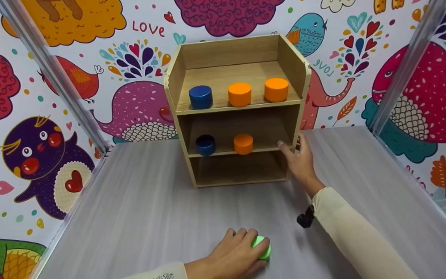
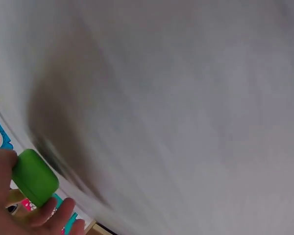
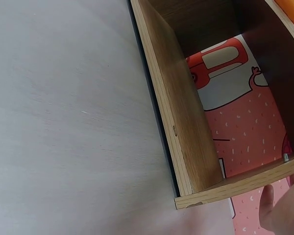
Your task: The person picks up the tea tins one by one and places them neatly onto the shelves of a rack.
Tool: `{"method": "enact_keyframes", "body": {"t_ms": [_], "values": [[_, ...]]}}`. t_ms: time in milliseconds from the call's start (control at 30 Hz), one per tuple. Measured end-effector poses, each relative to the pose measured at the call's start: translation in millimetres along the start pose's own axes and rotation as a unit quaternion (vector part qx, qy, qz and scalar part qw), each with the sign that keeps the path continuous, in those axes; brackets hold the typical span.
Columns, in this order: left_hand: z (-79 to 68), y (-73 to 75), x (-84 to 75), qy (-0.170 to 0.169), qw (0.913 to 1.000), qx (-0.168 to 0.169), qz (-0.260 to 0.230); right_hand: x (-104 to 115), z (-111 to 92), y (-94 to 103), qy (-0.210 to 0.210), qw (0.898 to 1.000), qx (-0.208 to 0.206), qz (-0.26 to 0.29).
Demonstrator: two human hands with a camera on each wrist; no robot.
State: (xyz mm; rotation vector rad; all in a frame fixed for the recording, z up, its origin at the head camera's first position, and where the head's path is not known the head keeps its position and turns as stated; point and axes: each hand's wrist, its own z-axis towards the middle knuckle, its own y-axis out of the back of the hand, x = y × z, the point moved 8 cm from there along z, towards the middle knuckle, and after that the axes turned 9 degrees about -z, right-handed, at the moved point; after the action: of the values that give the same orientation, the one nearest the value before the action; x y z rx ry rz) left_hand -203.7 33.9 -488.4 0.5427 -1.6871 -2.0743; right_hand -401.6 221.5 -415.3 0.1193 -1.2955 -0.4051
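Note:
In the head view my left hand point(image 1: 236, 250), low in the middle, grips a small green cylinder point(image 1: 264, 252) between thumb and fingers. The left wrist view shows the green cylinder point(image 2: 35, 177) held above the grey tabletop. My right hand point(image 1: 302, 162) holds the right side panel of a small three-level wooden shelf point(image 1: 230, 71), thumb at the front and fingers on the outer side. A blue cylinder point(image 1: 201, 97) and two orange cylinders, one central point(image 1: 239, 95) and one at right point(image 1: 276, 90), stand on the top level.
A dark blue cylinder point(image 1: 206, 145) and another orange cylinder point(image 1: 243, 144) stand on the middle level. The shelf rests on a grey wood-grain tabletop point(image 1: 141, 201). Printed cartoon walls with metal posts point(image 1: 409, 66) enclose the back and sides.

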Motion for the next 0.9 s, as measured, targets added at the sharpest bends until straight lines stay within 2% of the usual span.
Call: {"method": "enact_keyframes", "body": {"t_ms": [167, 300, 433, 600, 767, 900], "values": [[7.4, 6.6, 3.5, 0.005, 0.9999, -0.013, -0.003, -1.0, 0.7, -0.2, -0.008, 1.000, 0.005, 0.005], [15.6, 15.7, 6.4, 0.009, 0.9987, -0.050, 0.009, -4.7, 3.1, -0.7, -0.006, 1.000, 0.005, 0.005], [25.3, 26.5, 10.5, 0.014, 0.9959, -0.087, 0.023, -17.8, 10.5, -2.6, -0.001, 1.000, -0.004, -0.008], [38.8, 37.5, 16.1, 0.020, 0.9938, -0.104, 0.035, -29.3, 16.5, -4.4, 0.009, 1.000, -0.018, -0.020], [52.1, 52.4, 19.0, 0.013, 0.9896, -0.131, 0.058, -17.0, 8.6, -2.4, 0.007, 1.000, -0.007, 0.000], [63.6, 70.9, 20.2, 0.002, 0.9797, -0.175, 0.098, -3.0, 0.6, 0.3, 0.003, 1.000, 0.000, 0.003]]}}
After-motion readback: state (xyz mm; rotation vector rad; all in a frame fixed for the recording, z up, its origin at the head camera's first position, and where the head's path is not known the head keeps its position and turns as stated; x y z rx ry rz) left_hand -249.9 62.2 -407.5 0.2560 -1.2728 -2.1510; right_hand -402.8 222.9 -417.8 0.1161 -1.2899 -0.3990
